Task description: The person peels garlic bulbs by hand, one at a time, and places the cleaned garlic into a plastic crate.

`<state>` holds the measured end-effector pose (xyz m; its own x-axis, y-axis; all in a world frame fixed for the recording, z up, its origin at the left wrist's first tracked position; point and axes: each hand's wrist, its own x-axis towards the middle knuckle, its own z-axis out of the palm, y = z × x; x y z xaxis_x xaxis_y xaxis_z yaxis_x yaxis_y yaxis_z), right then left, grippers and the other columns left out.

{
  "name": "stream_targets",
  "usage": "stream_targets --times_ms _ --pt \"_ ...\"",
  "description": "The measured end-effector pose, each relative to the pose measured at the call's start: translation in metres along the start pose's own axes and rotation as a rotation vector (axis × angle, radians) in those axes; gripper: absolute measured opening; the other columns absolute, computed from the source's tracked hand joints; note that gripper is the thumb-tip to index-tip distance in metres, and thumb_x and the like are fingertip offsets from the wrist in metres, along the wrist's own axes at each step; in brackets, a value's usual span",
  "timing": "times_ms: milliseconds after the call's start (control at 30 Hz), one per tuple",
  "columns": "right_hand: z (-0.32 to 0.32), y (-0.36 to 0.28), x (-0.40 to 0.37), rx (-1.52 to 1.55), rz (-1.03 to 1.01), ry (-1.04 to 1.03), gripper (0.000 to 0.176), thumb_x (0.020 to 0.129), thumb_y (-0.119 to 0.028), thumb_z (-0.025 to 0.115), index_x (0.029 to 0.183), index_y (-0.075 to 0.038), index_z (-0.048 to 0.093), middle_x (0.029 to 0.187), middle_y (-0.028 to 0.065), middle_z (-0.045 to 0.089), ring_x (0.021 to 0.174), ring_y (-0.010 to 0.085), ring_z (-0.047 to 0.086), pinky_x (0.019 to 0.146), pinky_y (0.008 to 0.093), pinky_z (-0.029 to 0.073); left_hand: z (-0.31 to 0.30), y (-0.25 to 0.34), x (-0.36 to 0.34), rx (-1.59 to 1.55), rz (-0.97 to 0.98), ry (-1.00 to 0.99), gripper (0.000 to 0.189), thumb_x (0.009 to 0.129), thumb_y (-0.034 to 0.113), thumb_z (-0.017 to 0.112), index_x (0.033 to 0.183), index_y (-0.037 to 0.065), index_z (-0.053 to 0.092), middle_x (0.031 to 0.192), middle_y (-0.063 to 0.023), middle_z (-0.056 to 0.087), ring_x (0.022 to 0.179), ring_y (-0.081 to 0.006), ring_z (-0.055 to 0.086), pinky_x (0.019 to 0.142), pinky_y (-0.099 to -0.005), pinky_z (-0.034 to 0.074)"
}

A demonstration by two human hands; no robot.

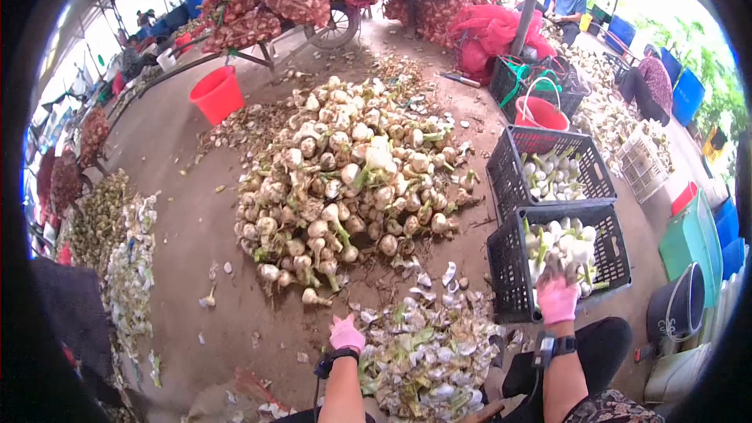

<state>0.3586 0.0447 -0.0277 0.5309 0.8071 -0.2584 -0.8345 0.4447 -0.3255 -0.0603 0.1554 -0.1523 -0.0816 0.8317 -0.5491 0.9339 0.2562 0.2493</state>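
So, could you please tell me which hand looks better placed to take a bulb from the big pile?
Probably the left: the left hand is close to the near edge of the bulb pile, while the right hand is at the nearer black crate.

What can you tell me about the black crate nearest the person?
The black crate looks like rigid plastic: rectangular, open-topped, with slotted walls. It stands upright on the bare ground, right of the large garlic pile, with a similar second crate close behind it. Inside lie whitish garlic bulbs, some with green stems. The pink-gloved right hand reaches over its near side among the bulbs; whether it grips one is unclear.
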Motion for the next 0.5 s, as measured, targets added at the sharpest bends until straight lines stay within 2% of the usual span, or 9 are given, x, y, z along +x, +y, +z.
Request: stream_targets --times_ms 100,133,167,267,300,333,367,400,500 --pt "0.007 0.037 -0.022 -0.186 0.124 0.137 0.027 0.089 -0.013 0.056 0.116 -0.008 0.054 0.106 0.0072 0.062 0.089 0.0157 0.058 0.070 0.0311 0.050 0.027 -0.021 0.024 0.120 0.057 -0.092 0.058 0.074 0.012 0.065 0.130 0.015 0.049 0.141 -0.0250 0.032 0.125 -0.0386 0.040 0.098 -0.0412 0.041" --pt "0.010 0.049 -0.023 -0.173 0.271 0.091 0.026 0.086 -0.007 0.059 0.112 -0.008 0.054 0.094 0.0069 0.062 0.080 0.0148 0.059 0.066 0.0292 0.049 0.082 -0.056 0.063 -0.257 -0.085 0.070 0.061 0.070 0.015 0.068 0.127 0.008 0.050 0.134 -0.0263 0.040 0.120 -0.0365 0.046 0.095 -0.0411 0.043" --pt "0.006 0.060 -0.026 -0.290 0.345 0.019 0.024 0.087 -0.007 0.058 0.110 -0.007 0.054 0.089 0.0069 0.062 0.075 0.0159 0.060 0.067 0.0292 0.050 0.074 -0.050 0.055 -0.253 -0.083 0.069 0.061 0.070 0.015 0.068 0.127 0.008 0.050 0.134 -0.0263 0.040 0.120 -0.0365 0.046 0.095 -0.0411 0.043" --pt "0.006 0.091 -0.034 -0.856 0.484 -0.022 0.031 0.085 -0.010 0.063 0.113 -0.003 0.053 0.094 0.0068 0.063 0.081 0.0164 0.061 0.072 0.0313 0.051 0.065 -0.040 0.038 -0.304 -0.037 0.149 0.072 0.060 0.019 0.076 0.123 -0.001 0.047 0.109 -0.0213 0.058 0.098 -0.0318 0.059 0.088 -0.0379 0.047" --pt "0.020 0.098 -0.040 -1.093 0.519 -0.052 0.035 0.084 -0.011 0.066 0.116 -0.002 0.053 0.097 0.0068 0.063 0.084 0.0158 0.061 0.075 0.0308 0.050 0.039 -0.018 0.014 -0.767 -0.082 0.015 0.075 0.057 0.014 0.078 0.121 -0.003 0.044 0.099 -0.0158 0.062 0.087 -0.0252 0.062 0.081 -0.0342 0.049" --pt "-0.019 0.107 -0.032 -1.446 0.453 -0.198 0.041 0.084 -0.011 0.067 0.120 0.001 0.052 0.101 0.0070 0.063 0.089 0.0130 0.059 0.079 0.0264 0.049 0.045 -0.015 0.014 -0.774 -0.033 0.038 0.078 0.053 0.010 0.081 0.119 -0.003 0.043 0.098 -0.0124 0.062 0.083 -0.0208 0.061 0.077 -0.0314 0.051" --pt "-0.017 0.115 -0.038 -1.377 0.464 -0.213 0.042 0.083 -0.006 0.066 0.121 0.003 0.052 0.103 0.0065 0.063 0.094 0.0111 0.057 0.083 0.0235 0.047 0.014 0.014 -0.015 -0.907 -0.009 -0.016 0.079 0.051 0.009 0.084 0.118 -0.002 0.044 0.099 -0.0137 0.061 0.086 -0.0214 0.061 0.079 -0.0318 0.051" --pt "-0.003 0.123 -0.046 -1.359 0.444 -0.257 0.042 0.082 -0.001 0.064 0.122 0.003 0.051 0.107 0.0072 0.062 0.098 0.0120 0.057 0.086 0.0251 0.046 0.074 -0.006 0.022 -0.978 0.107 -0.008 0.075 0.054 0.007 0.083 0.117 -0.002 0.044 0.101 -0.0137 0.061 0.088 -0.0211 0.061 0.080 -0.0320 0.051" --pt "-0.026 0.141 -0.049 -1.018 0.458 -0.335 0.049 0.077 0.014 0.056 0.124 0.004 0.048 0.122 0.0106 0.055 0.111 0.0158 0.053 0.097 0.0297 0.043 0.013 0.062 -0.050 -1.016 0.337 -0.175 0.069 0.058 0.004 0.081 0.116 -0.003 0.044 0.106 -0.0131 0.061 0.093 -0.0201 0.062 0.083 -0.0310 0.050"
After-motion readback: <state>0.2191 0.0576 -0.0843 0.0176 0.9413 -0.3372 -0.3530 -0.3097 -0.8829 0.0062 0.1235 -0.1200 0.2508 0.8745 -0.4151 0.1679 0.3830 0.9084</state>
